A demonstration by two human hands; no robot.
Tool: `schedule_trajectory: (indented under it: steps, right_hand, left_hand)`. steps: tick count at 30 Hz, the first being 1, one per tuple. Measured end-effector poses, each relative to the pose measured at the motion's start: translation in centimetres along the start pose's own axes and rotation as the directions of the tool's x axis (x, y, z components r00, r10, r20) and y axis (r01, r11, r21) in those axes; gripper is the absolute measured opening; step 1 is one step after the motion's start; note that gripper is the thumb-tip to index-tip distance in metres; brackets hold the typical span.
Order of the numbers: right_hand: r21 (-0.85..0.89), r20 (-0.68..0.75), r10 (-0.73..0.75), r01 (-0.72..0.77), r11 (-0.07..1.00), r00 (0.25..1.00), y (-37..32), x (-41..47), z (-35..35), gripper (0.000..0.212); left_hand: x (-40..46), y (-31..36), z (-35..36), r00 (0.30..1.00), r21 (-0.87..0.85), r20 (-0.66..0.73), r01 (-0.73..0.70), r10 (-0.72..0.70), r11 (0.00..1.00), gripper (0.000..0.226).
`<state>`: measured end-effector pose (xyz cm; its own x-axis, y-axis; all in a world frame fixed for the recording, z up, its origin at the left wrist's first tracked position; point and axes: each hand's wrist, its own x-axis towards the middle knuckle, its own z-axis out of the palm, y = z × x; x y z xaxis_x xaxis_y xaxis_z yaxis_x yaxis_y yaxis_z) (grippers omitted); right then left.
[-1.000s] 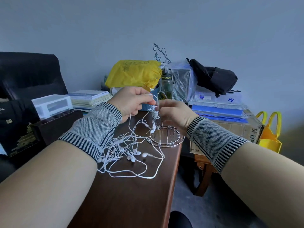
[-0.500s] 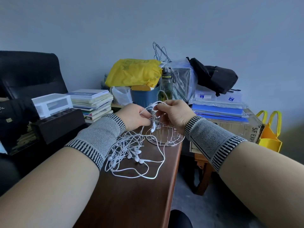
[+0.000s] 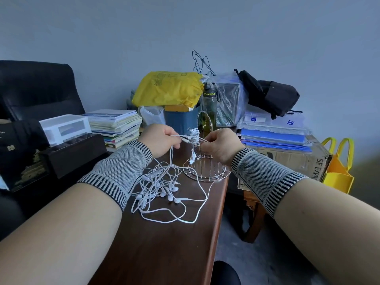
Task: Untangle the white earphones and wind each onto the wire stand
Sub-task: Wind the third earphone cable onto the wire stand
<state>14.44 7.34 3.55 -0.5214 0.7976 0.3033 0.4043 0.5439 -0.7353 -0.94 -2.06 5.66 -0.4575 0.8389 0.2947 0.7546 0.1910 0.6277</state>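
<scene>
Seen from a head-worn camera, two forearms in grey knitted wrist sleeves reach forward over a dark wooden table (image 3: 156, 254). The left hand (image 3: 159, 138) has its fingers curled, pinching several white earphone cords, which run out from its fingertips toward the right hand (image 3: 221, 144). The right hand's fingers are also curled, gripping the same cords from the other side. Between the two sets of fingertips stands the wire stand (image 3: 205, 161), a silver frame with a round base and upright loops; a small bundle of cord is wound on one loop right between the fingers, and one earbud hangs just below them. Beneath and nearer than the left hand's fingers, the tangle of white earphones (image 3: 162, 190) lies on the table, with loose loops trailing toward the viewer. Beyond the fingers are a blue bin (image 3: 181, 122), a green bottle (image 3: 209, 108) and a yellow bag (image 3: 166, 88). Left of the left hand sits a stack of books (image 3: 115, 126); right of the right hand, blue folders (image 3: 273, 138) rest on a cardboard box (image 3: 292, 161).
</scene>
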Motion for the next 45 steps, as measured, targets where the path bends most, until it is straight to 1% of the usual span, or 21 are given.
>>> schedule_trajectory:
  steps: [3,4,7,9,12,15,17,19,21,22,23,26,27,29,31,33,35,37,38,41,45]
  right_hand:
    - [0.03,-0.126,-0.004,0.007,1.0,0.992,0.1,0.2,0.0,0.012]
    - [0.043,-0.172,-0.011,0.019,0.999,0.985,0.0,0.3,0.0,0.012]
    - [0.056,-0.292,-0.05,0.069,0.996,0.955,-0.4,0.5,-0.2,0.011]
    - [0.132,-0.322,-0.051,0.098,0.986,0.945,-0.6,0.6,-0.5,0.011]
    - [0.392,-0.269,0.029,0.082,0.916,0.963,-1.0,0.3,-0.9,0.014]
    - [0.637,-0.172,0.101,0.032,0.77,0.98,-1.7,0.0,-1.1,0.018]
    - [0.705,-0.106,0.109,-0.003,0.709,0.988,-2.1,0.0,-1.2,0.022]
    - [0.719,-0.057,0.095,-0.026,0.694,0.994,-2.3,0.0,-1.1,0.024]
    - [0.723,-0.038,0.082,-0.029,0.691,0.996,-2.5,-0.1,-0.9,0.022]
    - [0.73,-0.041,0.075,-0.021,0.683,0.996,-2.6,-0.1,-0.9,0.02]
    - [0.74,-0.05,0.067,-0.008,0.672,0.997,-2.8,-0.1,-0.9,0.019]
    - [0.781,-0.084,0.025,0.05,0.623,0.996,-3.8,-0.3,-1.5,0.013]
    - [0.794,-0.096,0.014,0.068,0.604,0.995,-4.1,-0.3,-1.8,0.011]
    - [0.822,-0.107,-0.004,0.091,0.562,0.994,-4.8,-0.3,-2.2,0.01]
    - [0.851,-0.072,-0.019,0.071,0.52,0.997,-5.2,-0.4,-2.3,0.013]
    - [0.866,-0.029,-0.035,0.043,0.498,0.999,-5.3,-0.5,-2.2,0.014]
    - [0.84,0.0,-0.038,0.021,0.542,0.999,-5.0,-0.5,-1.9,0.013]
    - [0.759,0.032,-0.019,-0.012,0.652,0.999,-4.1,-0.4,-1.4,0.012]
    - [0.687,0.051,-0.005,-0.031,0.726,0.999,-3.6,-0.3,-1.1,0.009]
    - [0.411,0.109,0.015,-0.059,0.91,0.994,-2.7,-0.4,0.1,0.012]
    - [0.192,0.197,-0.045,0.006,0.981,0.979,-2.8,-0.7,1.3,0.003]
  left_hand:
    - [-0.1,0.3,0.0,0.999,0.281,-0.049,0.014,0.0,0.96,0.015]
    - [-0.1,0.4,0.0,0.997,0.332,-0.074,0.011,0.014,0.943,0.014]
    - [-0.1,0.8,-0.4,0.993,0.33,-0.115,0.006,0.034,0.944,0.013]
    - [0.1,0.9,-0.7,0.994,0.309,-0.111,0.009,0.026,0.951,0.013]
    - [0.1,1.2,-1.5,0.996,0.231,-0.082,0.003,0.016,0.973,0.012]
    - [0.0,1.3,-2.0,1.0,0.065,-0.018,-0.019,0.02,0.998,0.015]
    - [-0.2,1.7,-2.2,1.0,-0.043,0.014,-0.009,0.01,0.999,0.02]
    - [0.0,2.0,-2.1,1.0,-0.21,0.013,0.002,0.001,0.978,0.027]
    - [0.2,2.5,-2.1,1.0,-0.352,0.019,0.014,-0.008,0.936,0.02]
    - [0.3,2.7,-2.1,0.999,-0.34,0.032,0.009,0.002,0.94,0.014]
    - [0.3,2.9,-2.0,0.998,-0.263,0.053,-0.008,0.023,0.965,0.01]
    - [-0.1,3.3,-1.5,0.984,0.076,0.16,-0.095,0.082,0.993,0.016]
    - [-0.2,3.2,-1.2,0.978,0.136,0.19,-0.114,0.087,0.984,0.017]
    - [-0.2,2.9,-0.5,0.967,0.127,0.243,-0.114,0.081,0.985,0.021]
    - [-0.1,2.5,-0.1,0.965,0.075,0.252,-0.095,0.074,0.993,0.027]
    - [-0.2,2.4,0.2,0.965,0.015,0.245,-0.099,0.092,0.995,0.025]
    - [-0.2,2.7,0.0,0.984,-0.068,0.14,-0.098,0.107,0.993,0.033]
    - [0.1,3.0,-0.6,0.995,-0.136,-0.039,-0.101,0.097,0.985,0.038]
    - [0.2,3.1,-1.0,0.993,-0.189,-0.085,-0.099,0.084,0.977,0.036]
    - [-0.2,3.7,-1.5,0.996,-0.366,-0.058,-0.078,0.061,0.927,0.032]
    - [-1.1,4.2,-1.1,0.996,-0.524,0.047,-0.043,0.08,0.851,0.025]
